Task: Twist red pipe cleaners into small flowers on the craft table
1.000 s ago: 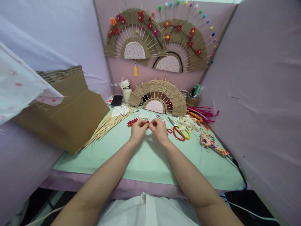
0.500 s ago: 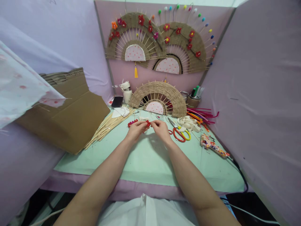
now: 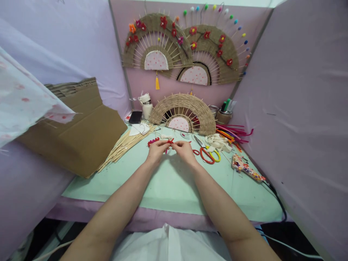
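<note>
Over the middle of the table, my left hand (image 3: 158, 150) pinches a small red pipe-cleaner piece (image 3: 170, 141), bent into loops. My right hand (image 3: 185, 150) meets it from the other side, thumb and fingers closed on the same red piece. A short magenta-red end sticks out below the fingers. Beside my left fingers lies a row of red and magenta pipe-cleaner flowers (image 3: 153, 141), partly covered by the hand. Scissors (image 3: 207, 156) with red handles rest right of my right hand, next to a yellow-handled pair (image 3: 216, 156).
Behind the hands stands a woven fan (image 3: 187, 99); decorated fans (image 3: 163, 21) hang on the back wall. Wooden sticks (image 3: 122, 145) and cardboard (image 3: 81, 134) lie left. Right are cream strips (image 3: 219, 143), pipe cleaners (image 3: 233, 131) and a corded, flower-patterned glue gun (image 3: 246, 168).
My right hand has shifted slightly left, closer to my left fingers. The red piece has turned between the fingertips, and its loops and loose ends now show differently.
</note>
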{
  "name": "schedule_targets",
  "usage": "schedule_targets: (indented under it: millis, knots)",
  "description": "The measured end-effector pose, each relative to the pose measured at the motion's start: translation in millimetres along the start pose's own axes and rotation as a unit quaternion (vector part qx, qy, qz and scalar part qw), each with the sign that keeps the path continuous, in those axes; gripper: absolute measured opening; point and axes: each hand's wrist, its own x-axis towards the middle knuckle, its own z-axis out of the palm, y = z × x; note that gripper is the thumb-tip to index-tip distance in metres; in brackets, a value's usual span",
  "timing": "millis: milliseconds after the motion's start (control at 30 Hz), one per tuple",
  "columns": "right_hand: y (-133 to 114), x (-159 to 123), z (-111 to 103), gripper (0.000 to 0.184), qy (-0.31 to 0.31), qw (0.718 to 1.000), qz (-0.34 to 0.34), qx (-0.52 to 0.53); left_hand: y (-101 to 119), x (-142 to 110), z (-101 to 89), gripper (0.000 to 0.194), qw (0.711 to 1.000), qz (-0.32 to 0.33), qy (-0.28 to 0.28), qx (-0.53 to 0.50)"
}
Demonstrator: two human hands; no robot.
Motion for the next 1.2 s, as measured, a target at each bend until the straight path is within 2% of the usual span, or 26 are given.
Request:
schedule_targets:
  millis: [167,233,267,367,467,600,733,867,1000,1033,1100,1200]
  knots:
    - [4.2,2.8,-0.1,0.023,-0.018,0.998,0.054,0.013,-1.2,-4.0,2.0,0.014,0.992,0.09,0.01,0.093]
    - [3.3,2.6,-0.9,0.022,-0.028,0.996,0.081,0.034,-0.6,-5.1,3.0,0.015,0.988,0.105,0.012,0.112]
    - [2.4,2.5,-1.6,0.023,-0.034,0.994,0.093,0.044,0.1,-5.3,3.3,0.015,0.99,0.089,0.012,0.105]
    - [-0.9,2.8,-4.3,0.025,-0.05,0.99,0.116,0.068,4.1,-4.3,2.7,0.015,1.0,-0.017,-0.009,0.018]
    - [-2.1,4.3,-7.9,0.029,-0.041,0.989,0.119,0.075,9.3,-3.1,0.4,0.017,0.992,-0.088,-0.018,-0.087]
    - [-1.0,5.6,-12.4,0.034,-0.011,0.998,0.067,0.016,13.6,-2.6,-1.9,0.016,0.984,-0.112,0.003,-0.142]
    - [-4.4,3.7,-14.0,0.034,0.025,1.0,0.007,-0.011,15.2,-3.5,-2.0,0.019,0.982,-0.121,0.0,-0.148]
    - [-10.4,-0.1,-13.1,0.025,0.027,0.996,-0.085,-0.02,16.2,-6.6,-0.9,0.027,0.983,-0.127,-0.037,-0.127]
    - [-12.0,-3.4,-14.0,0.015,0.001,0.976,-0.17,-0.135,15.4,-6.7,-4.4,0.034,0.988,-0.119,-0.083,-0.053]
    - [-11.8,-4.2,-14.4,0.015,0.01,0.968,-0.18,-0.176,15.0,-4.9,-7.2,0.035,0.992,-0.101,-0.077,-0.016]
    - [-11.8,-6.3,-14.5,0.014,0.018,0.95,-0.179,-0.255,15.0,0.9,-15.0,0.032,0.999,-0.027,-0.011,0.037]
    - [-13.3,-11.4,-12.2,0.015,-0.028,0.927,-0.152,-0.343,20.4,9.9,-29.0,0.028,0.996,0.035,0.07,0.038]
